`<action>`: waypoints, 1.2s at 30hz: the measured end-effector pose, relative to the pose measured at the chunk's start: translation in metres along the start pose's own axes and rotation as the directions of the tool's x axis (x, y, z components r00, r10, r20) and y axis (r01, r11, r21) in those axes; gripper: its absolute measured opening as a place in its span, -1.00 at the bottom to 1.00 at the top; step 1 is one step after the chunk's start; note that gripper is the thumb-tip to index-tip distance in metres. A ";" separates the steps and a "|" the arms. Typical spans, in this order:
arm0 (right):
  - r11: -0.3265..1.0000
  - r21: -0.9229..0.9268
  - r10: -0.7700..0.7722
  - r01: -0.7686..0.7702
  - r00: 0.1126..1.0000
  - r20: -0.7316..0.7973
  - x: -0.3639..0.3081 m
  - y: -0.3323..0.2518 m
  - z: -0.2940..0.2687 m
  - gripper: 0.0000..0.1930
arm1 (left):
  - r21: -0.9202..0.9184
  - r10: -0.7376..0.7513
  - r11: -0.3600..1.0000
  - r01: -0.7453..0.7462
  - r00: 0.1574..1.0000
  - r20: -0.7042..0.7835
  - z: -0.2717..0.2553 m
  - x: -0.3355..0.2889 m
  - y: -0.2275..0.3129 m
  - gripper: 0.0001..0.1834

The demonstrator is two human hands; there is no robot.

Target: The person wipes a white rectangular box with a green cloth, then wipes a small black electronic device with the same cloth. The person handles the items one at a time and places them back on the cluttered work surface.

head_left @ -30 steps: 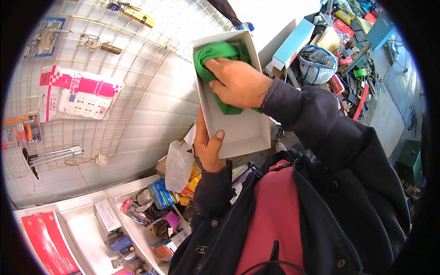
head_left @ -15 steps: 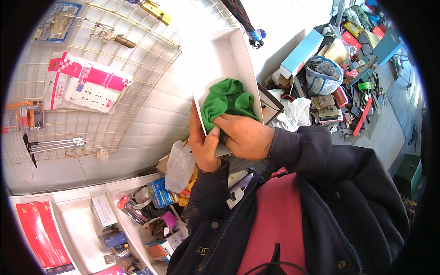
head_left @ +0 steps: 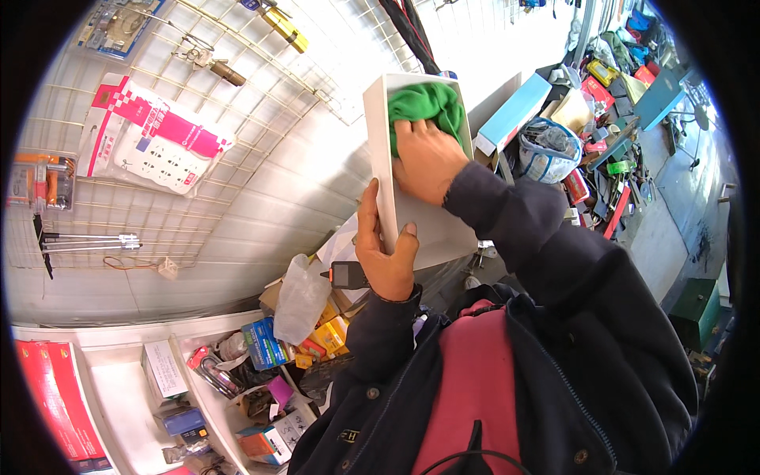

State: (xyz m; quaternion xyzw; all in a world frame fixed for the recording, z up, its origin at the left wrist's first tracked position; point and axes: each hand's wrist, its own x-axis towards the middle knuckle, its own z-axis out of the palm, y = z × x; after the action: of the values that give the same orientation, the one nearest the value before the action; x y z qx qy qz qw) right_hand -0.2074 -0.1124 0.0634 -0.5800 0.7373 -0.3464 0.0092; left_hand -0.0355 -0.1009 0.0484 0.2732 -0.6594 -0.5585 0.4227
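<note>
Clamped in left hand (head_left: 386, 257): one box (head_left: 431, 229). Pressed by right hand (head_left: 430, 161): one cloth (head_left: 425, 103) inside. Left of both: one power strip (head_left: 161, 157).

The crumpled cloth (head_left: 427, 101) is solid green, the open rectangular box (head_left: 431, 229) white, the flat plastic package (head_left: 154, 141) pink-and-white, partly checked.

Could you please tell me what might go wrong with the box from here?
The left hand grips the box near one lower corner, so pressure from the right hand towards the far end might twist it loose.

The green cloth lies bunched in the open box and could slide out if it tips.

A dropped box might knock the plastic bag near the left wrist.
</note>
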 end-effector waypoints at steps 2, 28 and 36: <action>0.995 0.015 0.099 -0.101 0.987 0.125 -0.026 -0.008 0.000 -0.56 | 0.068 0.045 0.997 -0.044 0.999 -0.022 0.000 -0.001 -0.007 -0.17; 0.948 -0.315 0.007 0.054 0.982 0.189 -0.010 0.054 -0.014 -0.65 | 0.283 -0.019 0.959 -0.015 0.993 0.117 -0.007 -0.004 -0.003 -0.25; 0.957 0.119 -0.260 0.264 0.964 -0.049 -0.018 0.048 0.003 -0.56 | -0.009 -0.196 0.980 0.200 0.967 0.162 -0.008 -0.005 -0.002 -0.17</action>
State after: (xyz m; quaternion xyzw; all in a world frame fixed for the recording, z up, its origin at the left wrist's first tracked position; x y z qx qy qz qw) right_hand -0.2416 -0.0945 0.0291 -0.6650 0.6310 -0.3993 -0.0126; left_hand -0.0268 -0.1012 0.0454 0.2866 -0.6533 -0.6265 0.3140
